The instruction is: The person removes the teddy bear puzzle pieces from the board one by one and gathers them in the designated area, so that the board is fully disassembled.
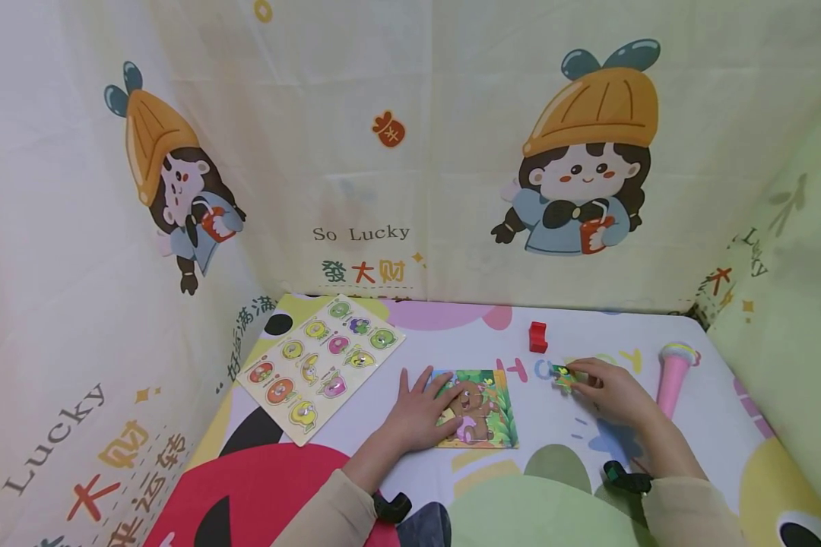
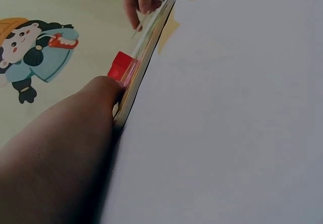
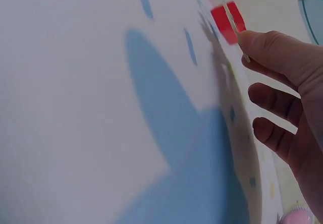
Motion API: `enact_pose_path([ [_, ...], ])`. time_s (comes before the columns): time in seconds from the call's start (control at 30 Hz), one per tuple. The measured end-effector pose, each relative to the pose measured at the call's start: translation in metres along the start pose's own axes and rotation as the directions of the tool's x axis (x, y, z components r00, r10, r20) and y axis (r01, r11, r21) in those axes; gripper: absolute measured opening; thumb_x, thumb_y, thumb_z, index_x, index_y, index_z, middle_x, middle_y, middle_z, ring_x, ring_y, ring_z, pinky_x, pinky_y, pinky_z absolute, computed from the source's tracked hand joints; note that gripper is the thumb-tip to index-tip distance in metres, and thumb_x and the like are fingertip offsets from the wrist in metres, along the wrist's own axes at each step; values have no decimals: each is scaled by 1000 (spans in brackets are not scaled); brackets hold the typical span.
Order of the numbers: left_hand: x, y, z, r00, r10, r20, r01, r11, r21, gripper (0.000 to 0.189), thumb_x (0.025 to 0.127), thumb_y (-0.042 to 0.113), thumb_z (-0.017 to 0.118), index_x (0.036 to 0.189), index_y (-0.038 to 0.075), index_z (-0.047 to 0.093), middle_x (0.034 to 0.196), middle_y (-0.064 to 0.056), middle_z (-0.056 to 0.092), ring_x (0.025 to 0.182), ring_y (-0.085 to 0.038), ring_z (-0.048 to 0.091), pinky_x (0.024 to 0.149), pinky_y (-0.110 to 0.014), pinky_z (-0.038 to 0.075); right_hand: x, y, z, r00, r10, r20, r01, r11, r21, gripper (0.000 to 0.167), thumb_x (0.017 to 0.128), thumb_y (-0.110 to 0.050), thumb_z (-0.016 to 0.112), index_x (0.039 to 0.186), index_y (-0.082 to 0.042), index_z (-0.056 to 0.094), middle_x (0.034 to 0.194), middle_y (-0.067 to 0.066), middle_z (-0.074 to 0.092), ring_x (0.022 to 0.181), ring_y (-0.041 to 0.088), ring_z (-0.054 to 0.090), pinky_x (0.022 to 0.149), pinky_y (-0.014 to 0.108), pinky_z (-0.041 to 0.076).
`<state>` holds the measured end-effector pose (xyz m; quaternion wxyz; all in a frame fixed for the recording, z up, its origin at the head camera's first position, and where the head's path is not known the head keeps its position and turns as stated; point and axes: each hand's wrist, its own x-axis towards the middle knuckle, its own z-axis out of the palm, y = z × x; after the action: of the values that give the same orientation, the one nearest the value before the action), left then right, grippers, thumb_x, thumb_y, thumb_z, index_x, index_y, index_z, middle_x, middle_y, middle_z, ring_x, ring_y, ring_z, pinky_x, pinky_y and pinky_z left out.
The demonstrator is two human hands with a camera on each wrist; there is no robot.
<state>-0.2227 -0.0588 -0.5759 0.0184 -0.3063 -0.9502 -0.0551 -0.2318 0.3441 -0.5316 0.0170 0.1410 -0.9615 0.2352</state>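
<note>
I've got the right grip [image 1: 609,389] clamped on a small puzzle piece [image 1: 562,379], thumb against fingers at its edge, likely to leave the printed face visible, and that's right of the bear puzzle [image 1: 508,410]. Left grip [image 1: 423,412] is apart, fingers spread over the bear puzzle's left side, I'd say to steady it on the counter [image 1: 550,427]. Beyond the bear puzzle, rightward, a red block [image 1: 537,337]; well right of it, a pink microphone [image 1: 671,384]; left of it, the fruit board [image 1: 323,362], probably angled aside for elbow room.

Cream cloth walls [image 1: 454,175] (cartoon-printed)
</note>
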Motion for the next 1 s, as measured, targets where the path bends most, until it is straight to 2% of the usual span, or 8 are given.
enact_pose_path([
  [0.2, 0, 0, 0, 1000, 0, -2, 0, 1000, 10, 66, 96, 70, 30, 156, 42, 22, 163, 7, 25, 153, -32, 18, 112, -75, 10, -6, 18, -8, 998, 59, 16, -59, 998, -2, 45, 90, -31, 73, 131, -15, 64, 121, 11, 65, 82, 15, 52, 70, 28, 43],
  [0.43, 0, 1, -2, 1000, 3, -8, -3, 1000, 7, 66, 97, 69, 31, 156, 41, 24, 163, 6, 26, 152, -33, 19, 112, -75, 11, -8, 30, -14, 1000, 17, 11, -17, 999, -38, 42, 90, -27, 73, 128, -11, 66, 122, 15, 67, 83, 13, 55, 75, 33, 47],
  [0.8, -1, 1, -2, 1000, -1, -10, 1, 1000, 7, 65, 97, 69, 30, 156, 42, 24, 163, 7, 26, 153, -32, 19, 112, -75, 10, -8, 36, -20, 1000, -4, 18, 5, 999, -52, 38, 88, -27, 75, 123, -13, 69, 119, 13, 69, 78, 4, 52, 70, 28, 47],
  [1.0, -1, 1, -2, 1000, 1, -14, -1, 1000, 5, 65, 97, 70, 30, 156, 42, 24, 163, 7, 26, 152, -32, 20, 112, -75, 11, -7, 36, -19, 999, 5, 38, -2, 998, -56, 39, 87, -28, 75, 123, -13, 70, 121, 15, 69, 81, 6, 55, 73, 29, 48],
])
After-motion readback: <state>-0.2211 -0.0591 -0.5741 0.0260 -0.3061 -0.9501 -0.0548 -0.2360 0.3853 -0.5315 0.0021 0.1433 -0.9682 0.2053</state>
